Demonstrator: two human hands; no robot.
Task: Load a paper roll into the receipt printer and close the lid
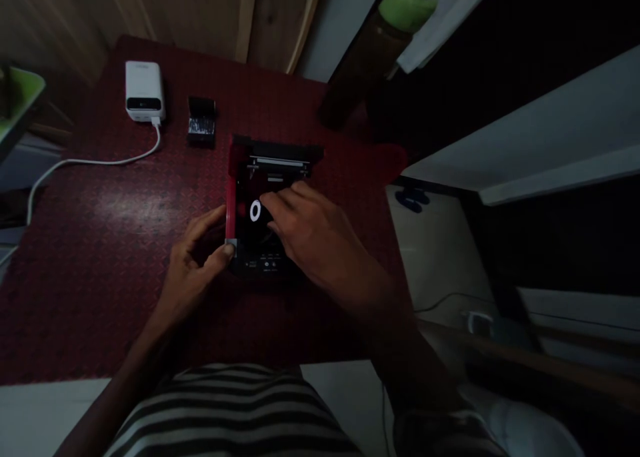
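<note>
A red and black device [231, 210] with a raised black rear part lies on the dark red table [110, 257]. Inside its cavity shows a white ring [255, 210], maybe the end of a roll. My left hand [200, 254] holds the device's left side, its thumb on the front left corner and its fingers along the red edge. Over the cavity, my right hand [305, 227] has its fingers bent together beside the white ring; its fingertips are partly hidden and the thing under them is too dark to make out.
A white power bank [144, 92] with a white cable [107, 162] stands at the back left. Beside it is a small black open box [201, 122]. A brown bottle with a green cap [407, 5] stands at the back right. Blue slippers [412, 198] lie on the floor.
</note>
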